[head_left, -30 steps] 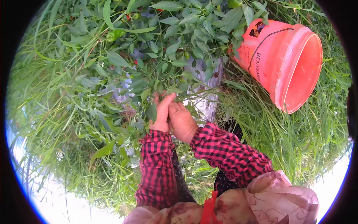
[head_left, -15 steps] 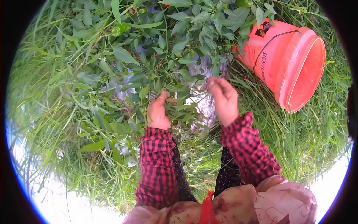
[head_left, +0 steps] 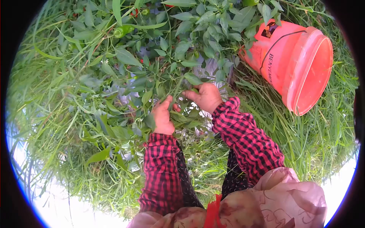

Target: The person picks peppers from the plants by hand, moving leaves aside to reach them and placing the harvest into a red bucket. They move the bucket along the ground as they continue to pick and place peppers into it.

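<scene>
The two hands are apart, with a small gap between them, in the lower leaves of the pepper plant (head_left: 205,30), which grows in front of the person. The left hand (head_left: 163,117) is among the leaves, its thumb pointing up and its fingers partly hidden behind the stems; I cannot tell whether it is closed on something. The right hand (head_left: 207,97) is bent toward the left one, its thumb stretched out and touching the greenery. A bit of green shows beside its fingers, but I cannot tell whether the hand grips it.

A green pepper (head_left: 121,31) hangs farther up on the left side, and a small red pepper (head_left: 134,12) is near it, partly covered by leaves. Under the plant, a pale sheet (head_left: 208,70) shows through.

On the right, a reddish bucket (head_left: 279,62) lies tilted on its side on the grass (head_left: 262,125), its mouth turned away from the plant. The person wears checked red and black sleeves (head_left: 247,138) and a pinkish cloth (head_left: 292,197).
</scene>
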A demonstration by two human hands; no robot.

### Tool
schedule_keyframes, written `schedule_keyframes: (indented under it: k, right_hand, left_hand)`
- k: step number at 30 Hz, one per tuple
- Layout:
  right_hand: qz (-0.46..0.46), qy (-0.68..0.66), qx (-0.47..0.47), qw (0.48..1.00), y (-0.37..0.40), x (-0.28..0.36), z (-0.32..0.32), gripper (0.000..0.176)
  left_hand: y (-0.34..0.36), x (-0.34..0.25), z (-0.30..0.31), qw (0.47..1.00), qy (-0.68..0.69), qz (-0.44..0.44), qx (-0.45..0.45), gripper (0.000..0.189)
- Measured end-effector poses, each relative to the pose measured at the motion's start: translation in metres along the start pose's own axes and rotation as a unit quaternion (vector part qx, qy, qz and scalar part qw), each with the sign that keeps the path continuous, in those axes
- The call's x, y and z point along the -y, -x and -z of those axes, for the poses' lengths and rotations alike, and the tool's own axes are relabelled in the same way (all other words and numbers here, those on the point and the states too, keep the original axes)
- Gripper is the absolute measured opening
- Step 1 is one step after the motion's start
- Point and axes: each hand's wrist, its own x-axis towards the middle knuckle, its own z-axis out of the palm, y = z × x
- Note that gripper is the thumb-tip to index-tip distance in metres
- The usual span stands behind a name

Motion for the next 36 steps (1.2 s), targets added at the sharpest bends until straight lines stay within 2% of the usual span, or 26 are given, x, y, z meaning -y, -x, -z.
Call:
schedule_keyframes:
  k: [2,3,4,5,6,7,10,11,12,13,14,16,17,18,20,21,23,24,25,26,27,28,30,32,34,36]
  right_hand:
    - [-0.049,-0.083,0.011,0.995,0.005,0.000,-0.007,0.046]
    - [-0.020,-0.118,-0.025,0.993,0.007,0.004,-0.011,0.039]
    - [-0.018,-0.118,-0.025,0.992,0.013,0.005,-0.008,0.039]
    - [-0.092,-0.231,0.041,0.968,0.025,0.004,-0.001,0.033]
    - [-0.165,-0.337,0.106,0.921,0.037,0.005,0.008,0.029]
    - [-0.195,-0.401,0.145,0.883,0.048,-0.001,0.012,0.030]
    - [-0.221,-0.445,0.142,0.856,0.073,-0.026,0.033,0.038]
    - [-0.218,-0.442,0.141,0.859,0.071,-0.038,0.038,0.038]
    - [-0.080,-0.195,0.052,0.976,0.065,-0.042,0.043,0.041]
    - [0.064,0.071,-0.042,0.995,0.058,-0.045,0.046,0.043]
    - [0.062,0.071,-0.040,0.995,0.052,-0.049,0.048,0.043]
    - [0.060,0.045,-0.109,0.991,0.013,-0.013,0.061,0.050]
    - [-0.028,-0.080,-0.076,0.993,-0.010,-0.011,0.055,0.051]
    - [-0.116,-0.203,-0.042,0.971,-0.031,-0.010,0.048,0.054]
    - [-0.313,-0.393,0.015,0.865,-0.065,0.004,0.043,0.057]
    - [-0.313,-0.393,0.019,0.864,-0.077,0.007,0.036,0.057]
    - [-0.245,-0.401,-0.055,0.881,-0.091,0.005,0.019,0.055]
    - [-0.249,-0.402,-0.055,0.880,-0.092,-0.003,0.013,0.055]
    - [-0.193,-0.268,-0.097,0.939,-0.092,-0.011,0.009,0.051]
    - [-0.131,-0.126,-0.137,0.974,-0.093,-0.019,0.009,0.048]
    - [-0.008,-0.236,-0.176,0.956,-0.085,-0.020,0.006,0.040]
    - [-0.007,-0.232,-0.177,0.956,-0.078,-0.012,0.017,0.040]
    - [-0.113,-0.214,-0.008,0.970,-0.067,0.007,0.048,0.036]
    - [-0.089,-0.236,0.011,0.968,-0.058,0.022,0.065,0.034]
    - [-0.037,-0.284,0.071,0.955,-0.054,0.029,0.079,0.033]
    - [-0.037,-0.293,0.061,0.953,-0.046,0.035,0.083,0.032]
  left_hand:
    - [-0.001,0.001,0.000,1.000,-0.002,-0.005,0.001,0.018]
    - [-0.001,0.001,0.001,1.000,-0.004,-0.008,0.001,0.018]
    - [-0.003,0.001,0.001,1.000,-0.004,-0.009,0.001,0.018]
    - [-0.004,0.002,0.001,1.000,0.000,-0.008,0.003,0.019]
    - [-0.004,0.004,0.002,1.000,0.006,-0.006,0.005,0.021]
    - [-0.005,0.004,0.003,1.000,0.009,-0.007,0.005,0.021]
    - [-0.004,0.003,0.007,1.000,0.015,-0.016,0.010,0.019]
    - [-0.004,0.003,0.006,1.000,0.018,-0.016,0.005,0.019]
    - [-0.006,0.003,0.006,1.000,0.020,-0.016,0.000,0.019]
    - [-0.008,0.004,0.006,1.000,0.023,-0.017,0.001,0.019]
    - [-0.009,0.006,0.008,1.000,0.023,-0.021,-0.001,0.019]
    - [-0.009,0.006,0.010,0.999,0.023,-0.028,-0.003,0.019]
    - [-0.006,0.004,0.008,1.000,0.019,-0.025,-0.004,0.019]
    - [-0.003,0.003,0.008,1.000,0.015,-0.020,-0.004,0.019]
    - [-0.005,0.000,0.010,0.999,0.039,-0.009,0.009,0.019]
    - [-0.005,-0.001,0.013,0.998,0.061,0.003,0.017,0.020]
    - [-0.002,-0.005,0.015,0.999,0.047,0.006,0.019,0.020]
    - [-0.001,-0.005,0.015,0.999,0.033,0.009,0.028,0.020]
    - [-0.001,-0.004,0.016,0.999,0.033,0.012,0.028,0.020]
    - [-0.002,-0.004,0.016,0.999,0.040,0.008,0.026,0.020]
    - [-0.003,-0.003,0.015,0.999,0.048,0.004,0.023,0.020]
    - [-0.004,-0.002,0.014,0.998,0.050,0.005,0.026,0.020]
    - [-0.004,-0.001,0.012,0.999,0.024,-0.027,0.023,0.017]
    - [-0.004,-0.002,0.011,0.999,0.023,-0.015,0.023,0.018]
    - [-0.005,-0.002,0.009,0.999,0.023,-0.003,0.025,0.020]
    - [-0.005,-0.002,0.006,0.999,0.016,-0.013,0.039,0.019]
